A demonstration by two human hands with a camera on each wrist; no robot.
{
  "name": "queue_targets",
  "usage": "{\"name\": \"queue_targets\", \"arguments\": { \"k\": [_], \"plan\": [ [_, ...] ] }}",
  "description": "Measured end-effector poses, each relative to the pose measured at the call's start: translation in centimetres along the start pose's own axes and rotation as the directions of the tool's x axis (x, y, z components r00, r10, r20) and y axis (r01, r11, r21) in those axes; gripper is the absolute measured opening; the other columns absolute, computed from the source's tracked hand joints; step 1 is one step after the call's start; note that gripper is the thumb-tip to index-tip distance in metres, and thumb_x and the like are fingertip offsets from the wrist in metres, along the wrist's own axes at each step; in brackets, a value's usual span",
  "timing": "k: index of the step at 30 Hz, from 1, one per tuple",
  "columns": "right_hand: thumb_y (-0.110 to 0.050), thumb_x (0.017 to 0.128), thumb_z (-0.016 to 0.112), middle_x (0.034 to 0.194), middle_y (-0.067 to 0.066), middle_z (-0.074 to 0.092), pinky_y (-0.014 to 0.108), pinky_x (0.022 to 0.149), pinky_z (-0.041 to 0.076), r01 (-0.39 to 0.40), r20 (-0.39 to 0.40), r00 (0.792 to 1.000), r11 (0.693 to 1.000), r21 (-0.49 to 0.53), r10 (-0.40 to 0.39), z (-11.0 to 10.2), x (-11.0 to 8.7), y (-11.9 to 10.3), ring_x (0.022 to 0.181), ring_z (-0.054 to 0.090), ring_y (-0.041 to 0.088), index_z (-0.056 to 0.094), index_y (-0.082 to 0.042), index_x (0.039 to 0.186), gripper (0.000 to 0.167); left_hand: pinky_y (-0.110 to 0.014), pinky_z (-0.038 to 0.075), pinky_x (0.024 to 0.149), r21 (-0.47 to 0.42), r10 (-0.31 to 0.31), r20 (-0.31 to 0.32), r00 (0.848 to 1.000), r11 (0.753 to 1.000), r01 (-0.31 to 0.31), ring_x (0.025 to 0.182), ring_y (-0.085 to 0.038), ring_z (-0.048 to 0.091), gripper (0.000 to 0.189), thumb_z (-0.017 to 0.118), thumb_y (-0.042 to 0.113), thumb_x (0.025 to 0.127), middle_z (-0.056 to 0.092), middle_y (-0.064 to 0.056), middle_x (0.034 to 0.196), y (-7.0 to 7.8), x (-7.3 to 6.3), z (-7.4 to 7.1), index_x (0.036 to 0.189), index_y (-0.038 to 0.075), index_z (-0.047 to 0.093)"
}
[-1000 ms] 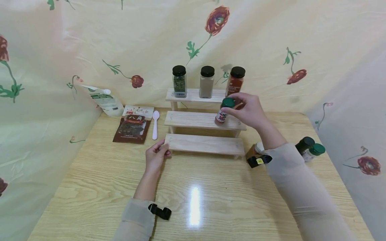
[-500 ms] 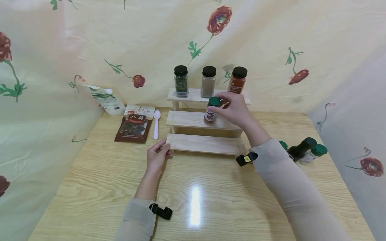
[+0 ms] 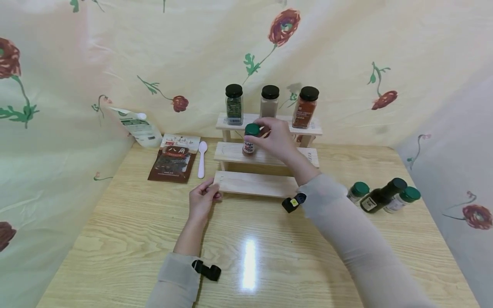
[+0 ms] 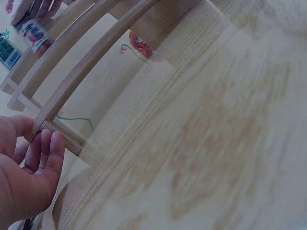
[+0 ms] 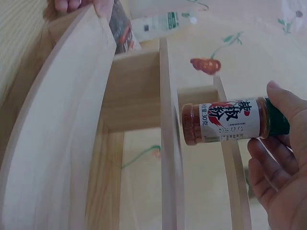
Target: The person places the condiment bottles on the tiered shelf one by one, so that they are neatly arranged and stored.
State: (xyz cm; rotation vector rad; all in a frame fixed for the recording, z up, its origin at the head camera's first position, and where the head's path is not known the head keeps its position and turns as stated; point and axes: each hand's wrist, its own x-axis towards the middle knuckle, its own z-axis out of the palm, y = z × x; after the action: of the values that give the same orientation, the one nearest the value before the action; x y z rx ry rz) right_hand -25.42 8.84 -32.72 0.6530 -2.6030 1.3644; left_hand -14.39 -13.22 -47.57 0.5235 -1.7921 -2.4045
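My right hand (image 3: 275, 137) pinches the green cap of a small spice bottle (image 5: 225, 120) with red powder and a white label. In the head view that bottle is upright at the left part of the middle step of a three-step wooden rack (image 3: 254, 183); the right wrist view has its base right beside the step's edge. My left hand (image 3: 202, 200) grips the left end of the rack's lowest step, thumb above and fingers curled below, as the left wrist view also shows. Along the top step stand black-capped jars of green herbs (image 3: 234, 105), pale powder (image 3: 269, 102) and red powder (image 3: 305, 108).
Left of the rack lie a white spoon (image 3: 201, 159) and a brown spice packet (image 3: 173, 158), with a white pouch (image 3: 138, 128) leaning on the wall cloth. At the right are a dark bottle (image 3: 383, 196) and two green-capped bottles, one nearer (image 3: 358, 192) and one farther right (image 3: 404, 199).
My right hand has carried the green-capped spice bottle leftward along the middle step. The bottles at the right have come out from behind my sleeve. My left hand keeps its hold on the rack.
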Motion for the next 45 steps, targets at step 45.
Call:
{"name": "queue_targets", "arguments": {
  "k": [45],
  "plan": [
    [-0.035,0.090,0.080,0.091,0.007,0.070,0.031,0.072,0.062,0.023,-0.149,0.988,0.999,-0.036,-0.028,2.8,-1.3,-0.6,0.080,0.067,0.018,0.071,-0.003,0.109,0.039,-0.020,0.063,0.059,0.000,0.002,-0.007,1.000,1.000,-0.002,0.058,-0.008,0.064,0.036,0.068,-0.003,0.094,0.056,-0.001,0.072,-0.2,0.1,0.0,0.128,-0.011,0.062]
  ]
}}
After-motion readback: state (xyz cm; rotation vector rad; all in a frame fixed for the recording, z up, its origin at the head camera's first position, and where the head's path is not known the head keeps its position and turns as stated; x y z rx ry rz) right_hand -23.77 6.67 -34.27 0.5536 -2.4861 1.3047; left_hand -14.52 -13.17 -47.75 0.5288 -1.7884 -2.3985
